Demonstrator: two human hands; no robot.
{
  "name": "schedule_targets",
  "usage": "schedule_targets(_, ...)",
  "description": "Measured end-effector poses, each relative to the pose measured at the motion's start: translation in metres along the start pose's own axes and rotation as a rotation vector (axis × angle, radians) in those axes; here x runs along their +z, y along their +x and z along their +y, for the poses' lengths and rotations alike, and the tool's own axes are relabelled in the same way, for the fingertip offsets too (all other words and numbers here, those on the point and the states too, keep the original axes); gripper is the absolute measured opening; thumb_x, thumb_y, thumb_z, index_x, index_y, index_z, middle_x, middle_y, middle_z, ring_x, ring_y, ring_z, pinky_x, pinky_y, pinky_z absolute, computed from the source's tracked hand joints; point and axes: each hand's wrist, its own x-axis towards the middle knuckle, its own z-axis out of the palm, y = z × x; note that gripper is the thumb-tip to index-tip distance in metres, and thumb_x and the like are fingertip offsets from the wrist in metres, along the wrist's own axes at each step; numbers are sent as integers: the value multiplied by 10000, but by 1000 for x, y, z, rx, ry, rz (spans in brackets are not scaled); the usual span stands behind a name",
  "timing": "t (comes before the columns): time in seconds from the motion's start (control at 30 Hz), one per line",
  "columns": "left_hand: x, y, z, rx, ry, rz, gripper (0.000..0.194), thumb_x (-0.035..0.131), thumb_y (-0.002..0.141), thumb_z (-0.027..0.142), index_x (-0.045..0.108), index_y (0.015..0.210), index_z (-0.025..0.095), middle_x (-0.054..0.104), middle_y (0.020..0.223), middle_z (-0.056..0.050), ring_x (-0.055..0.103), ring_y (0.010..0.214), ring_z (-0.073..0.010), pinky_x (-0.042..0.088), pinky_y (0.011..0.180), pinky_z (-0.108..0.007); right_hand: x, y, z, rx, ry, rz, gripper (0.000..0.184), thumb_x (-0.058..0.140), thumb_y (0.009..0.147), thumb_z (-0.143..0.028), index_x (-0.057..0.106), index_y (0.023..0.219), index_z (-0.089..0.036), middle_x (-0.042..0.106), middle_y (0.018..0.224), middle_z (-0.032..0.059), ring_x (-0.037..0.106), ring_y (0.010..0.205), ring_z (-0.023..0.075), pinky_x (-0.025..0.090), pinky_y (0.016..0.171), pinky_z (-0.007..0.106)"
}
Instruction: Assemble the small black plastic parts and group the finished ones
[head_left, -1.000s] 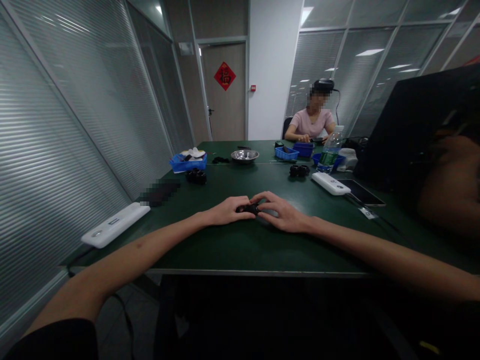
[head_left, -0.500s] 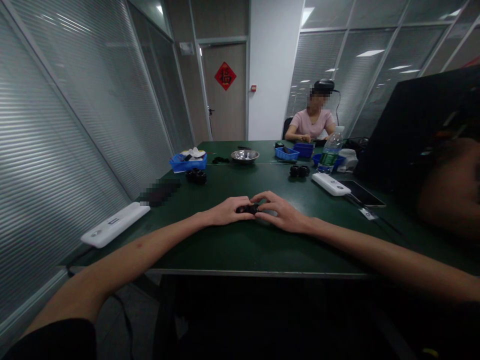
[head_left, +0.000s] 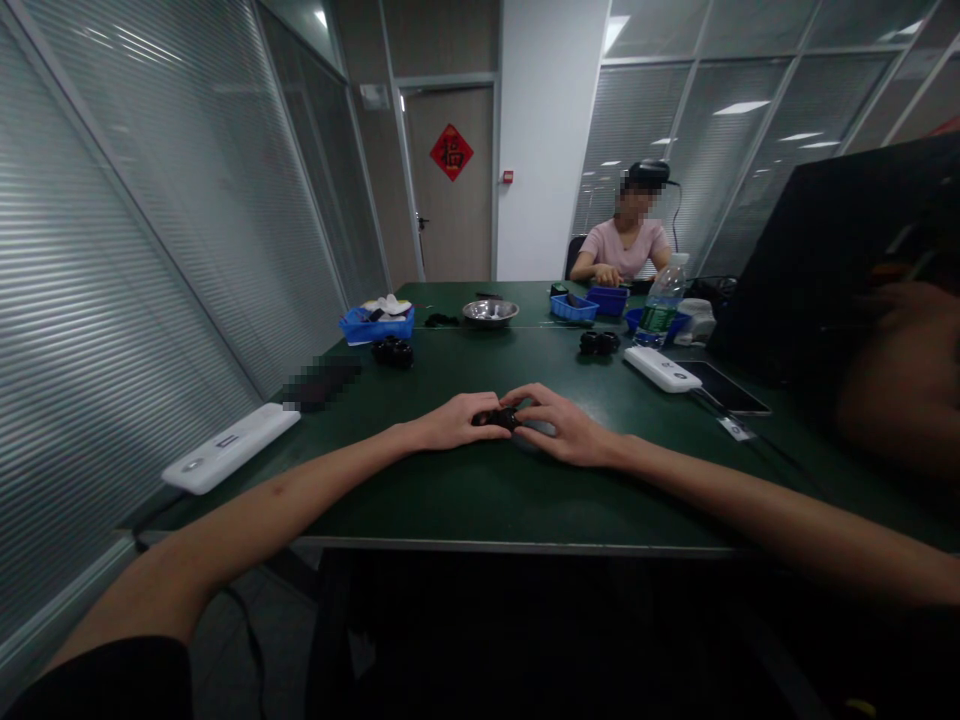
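Left hand [head_left: 459, 421]: gripping a small, elongated, glossy black object [head_left: 505, 418]
Right hand [head_left: 562, 425]: fingertips at its free end; whether pinching, cannot tell
Black object: between both hands
Change: none evident over the last second, suggesting a steady hold

Small black object [head_left: 504, 419] held at a green table [head_left: 480, 505].
It is gripped by the left hand [head_left: 456, 421] and touched by the right hand [head_left: 566, 428]; farther back, a metal bowl [head_left: 490, 323] is placed, and a plastic bottle [head_left: 660, 308] is seen upright near a white device [head_left: 660, 369].
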Motion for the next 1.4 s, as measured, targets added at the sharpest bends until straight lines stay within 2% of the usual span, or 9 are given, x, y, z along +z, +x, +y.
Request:
schedule_targets(0.27, 1, 0, -3, 13, -3, -9, 352, 597, 984, 495, 633, 1057, 153, 594, 972, -45, 566, 854, -174, 433, 766, -286, 1, 0, 0, 7, -3, 6, 142, 625, 991, -257, 732, 1050, -183, 605, 1306, 130, 584, 1242, 281, 519, 1054, 506)
schedule_targets(0.43, 1, -1, -4, -9, 11, -6, 367, 601, 978, 510, 630, 1046, 151, 581, 932, -34, 552, 832, -173, 427, 753, -287, 2, -1, 2, -8, 7, 2, 157, 609, 987, -205, 724, 1092, -193, 599, 1327, 124, 577, 1255, 275, 518, 1065, 508)
schedule_targets(0.63, 0, -1, -1, 19, -2, -11, 342, 598, 987, 484, 627, 1053, 150, 584, 963, -38, 551, 846, -168, 422, 761, -285, 0, 0, 0, 15, -6, 2, 159, 626, 998, -294, 738, 1058, -199, 612, 1306, 122, 590, 1222, 279, 532, 1035, 512)
schedule_targets(0.83, 0, -1, -3, -9, 3, -10, 361, 602, 978, 504, 632, 1036, 149, 582, 938, -33, 546, 830, -170, 422, 745, -282, -1, 1, -3, 0, 12, -12, 175, 592, 997, -221, 726, 1104, -187, 595, 1332, 129, 575, 1260, 277, 511, 1075, 495)
schedule_targets(1.0, 0, -1, -1, 7, -7, -18, 366, 590, 984, 508, 634, 1065, 154, 595, 993, -48, 560, 868, -176, 434, 780, -289, -1, 0, -2, 20, 5, -8, 152, 623, 994, -280, 732, 1055, -194, 602, 1313, 125, 585, 1238, 281, 522, 1053, 507)
schedule_targets(1.2, 0, -1, -1, -13, 7, -9, 380, 594, 979, 520, 631, 1056, 150, 585, 943, -37, 551, 836, -173, 427, 758, -286, 0, -1, 0, -12, 28, -8, 187, 581, 986, -176, 711, 1120, -190, 593, 1332, 129, 575, 1255, 278, 515, 1064, 516)
schedule_targets(1.4, 1, -1, -4, 29, 3, -11, 354, 592, 989, 494, 628, 1066, 150, 580, 972, -37, 556, 855, -167, 423, 778, -281, -1, 0, -1, 12, 1, -12, 151, 615, 996, -259, 726, 1067, -185, 598, 1313, 128, 580, 1239, 282, 517, 1053, 513)
